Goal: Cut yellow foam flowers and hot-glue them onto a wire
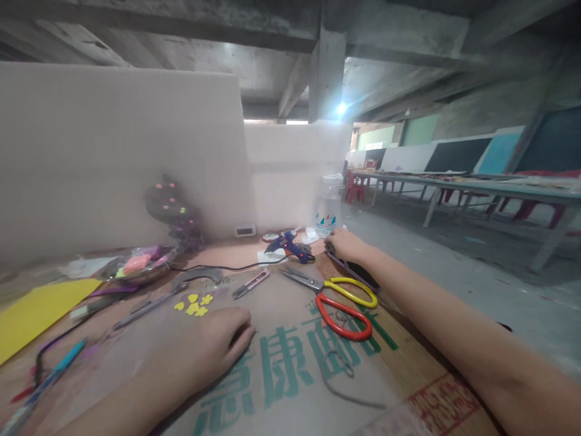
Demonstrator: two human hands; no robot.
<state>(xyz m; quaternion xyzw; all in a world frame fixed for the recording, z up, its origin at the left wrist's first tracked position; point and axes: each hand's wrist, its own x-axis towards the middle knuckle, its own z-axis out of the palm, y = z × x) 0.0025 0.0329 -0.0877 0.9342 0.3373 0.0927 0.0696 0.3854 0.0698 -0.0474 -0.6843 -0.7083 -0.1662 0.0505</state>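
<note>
My left hand (213,345) rests knuckles up on a sheet of printed cardboard (290,375), fingers curled under, just below a few small yellow foam petals (195,304). My right hand (347,245) reaches far across the table to its right edge, its fingers closed around a dark flat object (351,272) that I cannot make out. Scissors with one red and one yellow handle (336,300) lie between the hands. A blue glue gun (290,247) lies just left of my right hand.
A clear plastic bottle (329,206) stands behind my right hand. Small snips (250,284), a grey curved piece (197,277), a tray of coloured bits (136,266), a yellow sheet (36,312), pens (49,369) and a dark decorated branch (175,215) crowd the left. White partition boards stand behind.
</note>
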